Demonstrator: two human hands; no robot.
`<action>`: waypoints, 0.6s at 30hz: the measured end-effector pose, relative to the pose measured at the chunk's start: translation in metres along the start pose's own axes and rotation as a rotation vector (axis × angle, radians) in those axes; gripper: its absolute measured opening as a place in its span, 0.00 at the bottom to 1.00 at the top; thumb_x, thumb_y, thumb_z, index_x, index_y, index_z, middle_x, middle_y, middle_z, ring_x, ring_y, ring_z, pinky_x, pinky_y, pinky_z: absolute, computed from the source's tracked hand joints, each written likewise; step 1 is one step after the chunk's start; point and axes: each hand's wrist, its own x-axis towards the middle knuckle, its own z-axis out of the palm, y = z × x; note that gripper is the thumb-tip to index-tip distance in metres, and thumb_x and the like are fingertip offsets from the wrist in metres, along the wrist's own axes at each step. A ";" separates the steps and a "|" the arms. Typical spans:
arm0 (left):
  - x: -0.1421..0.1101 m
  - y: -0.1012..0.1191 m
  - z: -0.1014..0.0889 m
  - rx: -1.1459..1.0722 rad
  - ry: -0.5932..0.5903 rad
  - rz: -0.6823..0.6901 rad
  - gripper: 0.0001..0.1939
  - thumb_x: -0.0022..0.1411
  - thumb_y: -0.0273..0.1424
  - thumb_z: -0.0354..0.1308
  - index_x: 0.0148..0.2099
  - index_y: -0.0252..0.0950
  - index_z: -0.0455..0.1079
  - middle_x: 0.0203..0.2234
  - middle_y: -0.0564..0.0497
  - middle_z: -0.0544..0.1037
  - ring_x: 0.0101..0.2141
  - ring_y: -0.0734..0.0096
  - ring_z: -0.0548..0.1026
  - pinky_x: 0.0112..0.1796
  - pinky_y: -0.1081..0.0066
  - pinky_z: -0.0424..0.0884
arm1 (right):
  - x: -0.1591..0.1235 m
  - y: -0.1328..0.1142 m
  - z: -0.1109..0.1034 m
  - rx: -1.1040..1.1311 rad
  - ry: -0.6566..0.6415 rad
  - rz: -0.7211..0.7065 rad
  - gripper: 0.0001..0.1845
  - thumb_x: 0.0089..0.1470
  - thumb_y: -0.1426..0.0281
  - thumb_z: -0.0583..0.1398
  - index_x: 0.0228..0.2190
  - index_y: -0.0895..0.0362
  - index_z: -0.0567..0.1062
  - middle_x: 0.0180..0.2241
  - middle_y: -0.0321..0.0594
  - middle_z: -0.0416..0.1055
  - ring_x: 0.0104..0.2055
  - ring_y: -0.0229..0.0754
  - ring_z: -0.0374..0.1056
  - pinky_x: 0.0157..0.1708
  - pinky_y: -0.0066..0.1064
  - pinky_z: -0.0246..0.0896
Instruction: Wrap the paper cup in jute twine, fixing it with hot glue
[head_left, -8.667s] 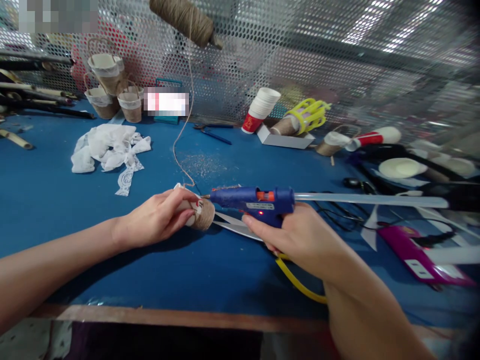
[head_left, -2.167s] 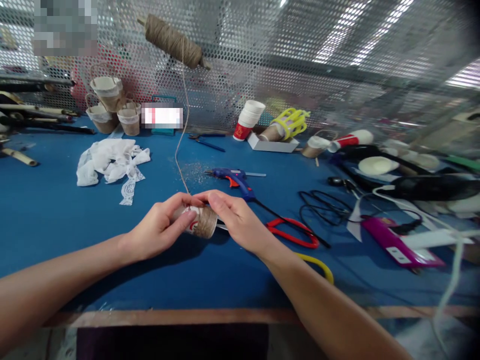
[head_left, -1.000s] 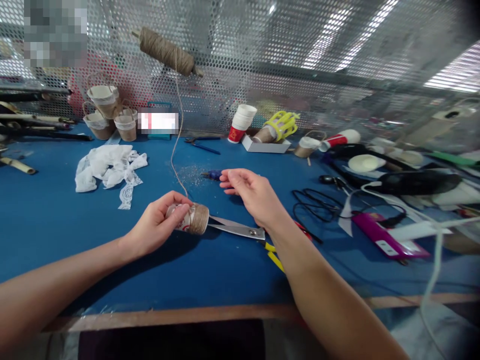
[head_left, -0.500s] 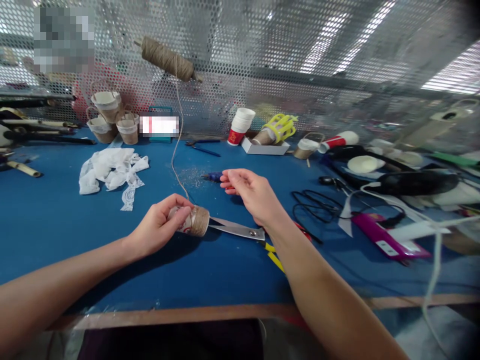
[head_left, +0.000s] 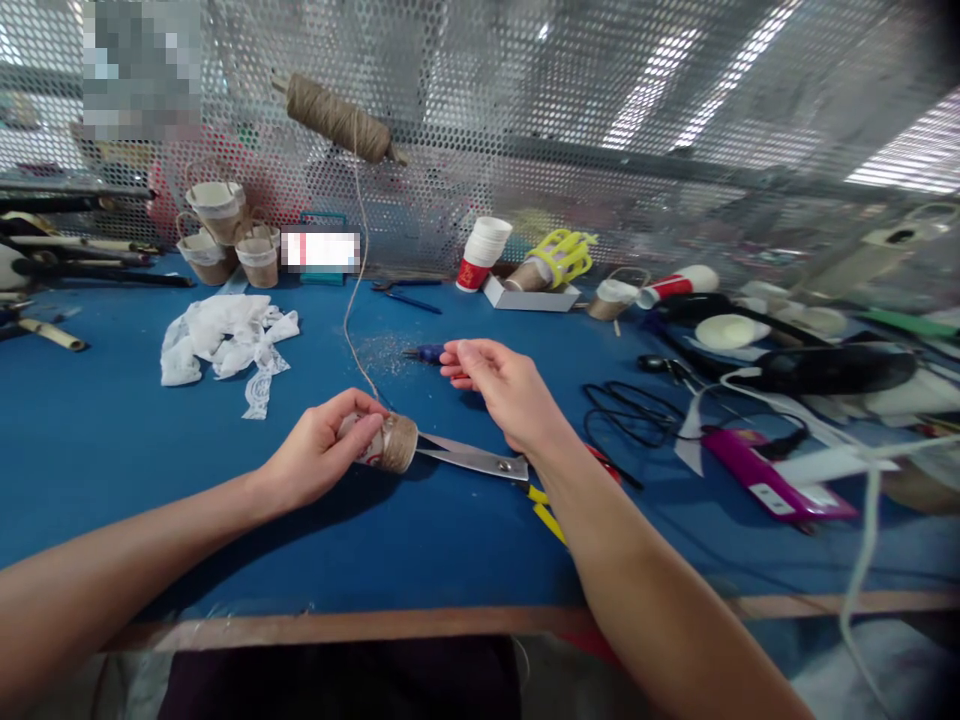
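My left hand (head_left: pixel 319 460) is closed round a paper cup (head_left: pixel 384 443) lying on its side, its outer end wrapped in brown jute twine. A strand of twine (head_left: pixel 352 300) runs from the cup up to a spool (head_left: pixel 337 118) hanging on the mesh wall. My right hand (head_left: pixel 506 388) rests farther back on a blue glue gun; its fingers curl over the body. Only the gun's nozzle end (head_left: pixel 421 352) shows past the fingertips. Scissors (head_left: pixel 472 458) lie with steel blades touching the cup and yellow handles (head_left: pixel 544 505) under my right forearm.
White lace cloth (head_left: pixel 225 335) lies at left, with twine-wrapped cups (head_left: pixel 225 225) behind it. A stack of paper cups (head_left: pixel 484 250), a yellow cage (head_left: pixel 566 255), black cable (head_left: pixel 637 410) and a magenta box (head_left: pixel 772 470) crowd the right. The table's front edge (head_left: pixel 375 625) is near.
Earlier my right hand held the glue gun against the cup, then pressed the twine, then moved back onto the gun. In the last second almost nothing moved.
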 end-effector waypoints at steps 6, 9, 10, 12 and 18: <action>0.001 0.003 -0.001 0.003 -0.002 0.011 0.11 0.60 0.37 0.47 0.37 0.35 0.65 0.28 0.52 0.73 0.28 0.74 0.68 0.31 0.74 0.65 | 0.000 -0.002 0.000 -0.011 0.014 -0.015 0.18 0.52 0.57 0.54 0.34 0.60 0.71 0.35 0.47 0.72 0.35 0.40 0.69 0.37 0.35 0.65; 0.001 0.002 -0.001 -0.024 -0.018 0.002 0.12 0.60 0.38 0.47 0.37 0.35 0.65 0.28 0.51 0.73 0.28 0.74 0.68 0.31 0.74 0.65 | 0.003 0.003 -0.001 -0.062 -0.010 -0.015 0.18 0.53 0.58 0.52 0.34 0.61 0.71 0.35 0.48 0.72 0.36 0.41 0.69 0.36 0.35 0.65; 0.001 0.001 -0.001 -0.036 -0.023 0.000 0.12 0.60 0.38 0.47 0.37 0.35 0.65 0.29 0.51 0.73 0.28 0.74 0.68 0.31 0.74 0.65 | 0.004 0.006 -0.002 -0.097 -0.015 -0.021 0.18 0.54 0.58 0.52 0.34 0.61 0.71 0.35 0.48 0.72 0.36 0.41 0.69 0.36 0.35 0.65; 0.001 0.000 -0.001 -0.056 -0.031 0.000 0.12 0.60 0.38 0.47 0.37 0.35 0.65 0.29 0.52 0.73 0.28 0.74 0.68 0.31 0.75 0.64 | 0.006 0.009 -0.004 -0.202 -0.006 -0.038 0.18 0.54 0.60 0.51 0.35 0.61 0.71 0.35 0.48 0.73 0.36 0.42 0.69 0.37 0.37 0.64; 0.002 -0.003 0.000 -0.064 -0.031 0.001 0.11 0.60 0.37 0.47 0.37 0.35 0.65 0.28 0.53 0.72 0.28 0.76 0.67 0.30 0.76 0.64 | 0.010 0.010 -0.010 -0.448 0.033 -0.022 0.14 0.53 0.63 0.52 0.34 0.60 0.72 0.35 0.46 0.74 0.36 0.44 0.68 0.38 0.37 0.61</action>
